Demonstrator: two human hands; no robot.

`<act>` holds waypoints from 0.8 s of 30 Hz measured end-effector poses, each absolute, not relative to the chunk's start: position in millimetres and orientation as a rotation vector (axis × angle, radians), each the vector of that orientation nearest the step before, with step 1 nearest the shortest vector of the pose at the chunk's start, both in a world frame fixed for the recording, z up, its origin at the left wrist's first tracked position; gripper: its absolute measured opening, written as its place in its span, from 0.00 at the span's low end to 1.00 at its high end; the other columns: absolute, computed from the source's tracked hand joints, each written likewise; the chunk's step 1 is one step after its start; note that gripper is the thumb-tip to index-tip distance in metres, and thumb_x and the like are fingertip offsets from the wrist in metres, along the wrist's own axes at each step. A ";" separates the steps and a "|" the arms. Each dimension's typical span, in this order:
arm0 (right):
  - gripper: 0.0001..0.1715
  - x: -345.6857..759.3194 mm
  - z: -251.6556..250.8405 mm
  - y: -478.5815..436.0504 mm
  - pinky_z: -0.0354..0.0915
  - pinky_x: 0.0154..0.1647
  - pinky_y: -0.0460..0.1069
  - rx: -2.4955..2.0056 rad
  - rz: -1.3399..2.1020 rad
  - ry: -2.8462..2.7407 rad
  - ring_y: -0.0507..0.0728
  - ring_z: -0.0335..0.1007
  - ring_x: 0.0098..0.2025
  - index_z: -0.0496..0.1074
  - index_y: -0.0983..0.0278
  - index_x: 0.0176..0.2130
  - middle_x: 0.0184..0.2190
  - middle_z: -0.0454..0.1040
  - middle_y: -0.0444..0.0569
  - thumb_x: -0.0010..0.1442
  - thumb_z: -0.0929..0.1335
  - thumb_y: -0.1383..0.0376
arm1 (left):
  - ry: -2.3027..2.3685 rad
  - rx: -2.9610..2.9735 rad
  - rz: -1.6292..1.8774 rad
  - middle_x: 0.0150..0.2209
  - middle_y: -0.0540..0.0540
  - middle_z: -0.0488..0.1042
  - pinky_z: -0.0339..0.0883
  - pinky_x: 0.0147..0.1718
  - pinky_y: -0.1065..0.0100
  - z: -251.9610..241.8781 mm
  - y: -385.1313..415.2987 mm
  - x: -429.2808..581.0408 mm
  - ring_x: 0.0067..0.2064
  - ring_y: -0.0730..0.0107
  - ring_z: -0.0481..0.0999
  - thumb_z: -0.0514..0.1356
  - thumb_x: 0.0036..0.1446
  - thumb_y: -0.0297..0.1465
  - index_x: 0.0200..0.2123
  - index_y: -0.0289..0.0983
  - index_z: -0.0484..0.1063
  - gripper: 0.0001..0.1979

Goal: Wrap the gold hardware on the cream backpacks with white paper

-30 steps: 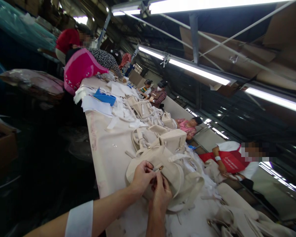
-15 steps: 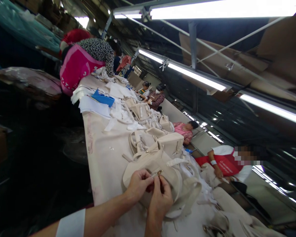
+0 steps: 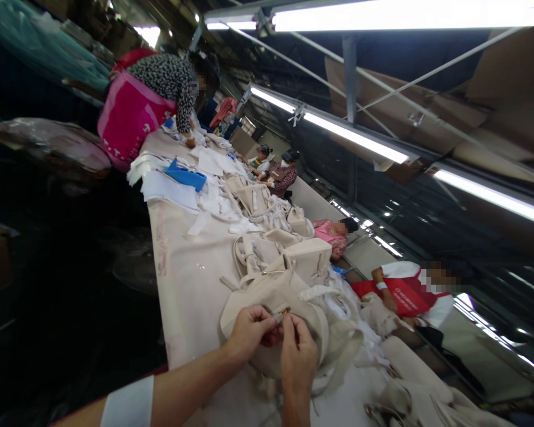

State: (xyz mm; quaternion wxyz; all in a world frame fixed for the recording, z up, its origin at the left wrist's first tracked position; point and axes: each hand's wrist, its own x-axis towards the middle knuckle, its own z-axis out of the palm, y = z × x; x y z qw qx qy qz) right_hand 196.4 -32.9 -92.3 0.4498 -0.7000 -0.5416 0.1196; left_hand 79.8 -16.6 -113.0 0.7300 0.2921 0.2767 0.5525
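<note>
A cream fabric handbag point(image 3: 276, 296) lies on the long cream-covered table point(image 3: 191, 279) right in front of me. My left hand point(image 3: 249, 329) is closed in a pinch on a small gold metal fitting point(image 3: 285, 311) on the bag's flap. My right hand point(image 3: 298, 356) is closed too, its fingertips pressed against the same fitting from below. A white cuff sits on my left forearm. Just behind this bag stands a second cream handbag point(image 3: 309, 255).
More cream bags, straps and white paper sheets cover the table, with a blue folder point(image 3: 186, 175) farther up. A person in a patterned top with a pink bag point(image 3: 129, 118) leans over the far end. Other people sit along the right side, one in a red apron point(image 3: 404, 296).
My right hand has shifted slightly lower and to the right on the fitting. The person at the far end has leaned further over the table.
</note>
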 end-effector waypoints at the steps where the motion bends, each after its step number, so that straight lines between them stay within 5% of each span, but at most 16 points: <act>1: 0.28 199.1 -92.8 -31.9 0.68 0.37 0.52 -1.724 0.297 -1.357 0.63 0.76 0.36 0.79 0.62 0.38 0.35 0.82 0.54 0.52 0.67 0.43 | 0.610 0.641 1.216 0.19 0.49 0.73 0.64 0.24 0.69 -112.4 -16.1 80.3 0.21 0.72 0.71 0.68 0.34 0.44 0.20 0.37 0.67 0.18; 24: 0.22 174.1 -93.5 -27.6 0.70 0.30 0.49 -1.480 0.468 -0.897 0.56 0.72 0.28 0.73 0.64 0.34 0.26 0.77 0.44 0.42 0.75 0.53 | 0.663 0.660 1.223 0.20 0.49 0.74 0.63 0.22 0.72 -104.8 -18.4 76.0 0.22 0.71 0.71 0.64 0.36 0.40 0.23 0.37 0.68 0.14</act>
